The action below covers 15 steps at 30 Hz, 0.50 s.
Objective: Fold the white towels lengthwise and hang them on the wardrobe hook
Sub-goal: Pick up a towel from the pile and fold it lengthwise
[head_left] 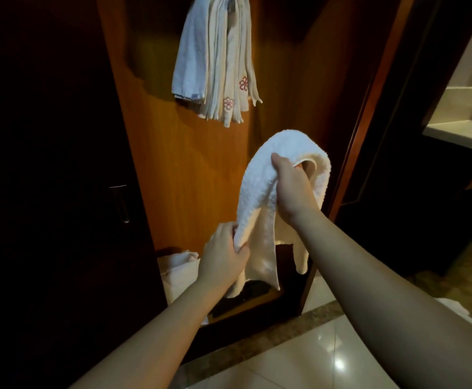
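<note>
The right hand (290, 189) grips the top of a white towel (260, 192) draped over it, below the hanging towels (215, 60) on the wardrobe (173, 169). The left hand (223, 254) pinches the towel's lower edge, lower than the right hand.

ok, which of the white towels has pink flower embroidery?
The cream-white towels hanging from the wardrobe hook; the white terry towel in both hands and the white pile on the wardrobe floor show none.
</note>
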### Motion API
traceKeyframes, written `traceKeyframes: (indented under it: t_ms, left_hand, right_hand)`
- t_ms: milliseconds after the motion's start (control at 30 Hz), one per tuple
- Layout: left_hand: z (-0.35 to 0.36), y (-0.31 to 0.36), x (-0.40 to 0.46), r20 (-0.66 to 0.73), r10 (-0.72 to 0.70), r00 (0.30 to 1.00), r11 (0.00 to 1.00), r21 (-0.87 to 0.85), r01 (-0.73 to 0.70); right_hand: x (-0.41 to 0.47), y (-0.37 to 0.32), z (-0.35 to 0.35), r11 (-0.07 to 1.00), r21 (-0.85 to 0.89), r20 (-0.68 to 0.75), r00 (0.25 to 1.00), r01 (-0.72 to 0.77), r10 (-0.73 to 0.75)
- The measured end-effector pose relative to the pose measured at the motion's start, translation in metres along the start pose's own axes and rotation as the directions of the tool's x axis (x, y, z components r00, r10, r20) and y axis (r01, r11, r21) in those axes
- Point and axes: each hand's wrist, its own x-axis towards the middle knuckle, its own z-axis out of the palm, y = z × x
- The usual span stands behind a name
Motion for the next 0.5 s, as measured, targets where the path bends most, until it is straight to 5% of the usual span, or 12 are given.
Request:
traceKeyframes:
  t_ms: [200, 367, 500]
  left_hand:
    - [0.011, -0.031, 0.000, -0.048, -0.058, 0.997, 0.970, 0.233, 0.067]
    - [-0.019, -0.059, 0.005, -0.124, -0.176, 0.977, 0.967, 0.164, 0.195]
    - [-0.047, -0.062, 0.006, -0.147, -0.133, 0.980, 0.981, 0.118, 0.151]
  right_hand:
    - [0.015, -0.018, -0.015, 0.981, 0.193, -0.124, 0.992, 0.035, -0.011]
    - [0.037, -0.009, -0.042, 0.953, 0.297, -0.268, 0.963, 0.056, 0.027]
    - [0.047, 0.002, -0.058, 0.866, 0.500, -0.329, 0.925, 0.001, 0.189]
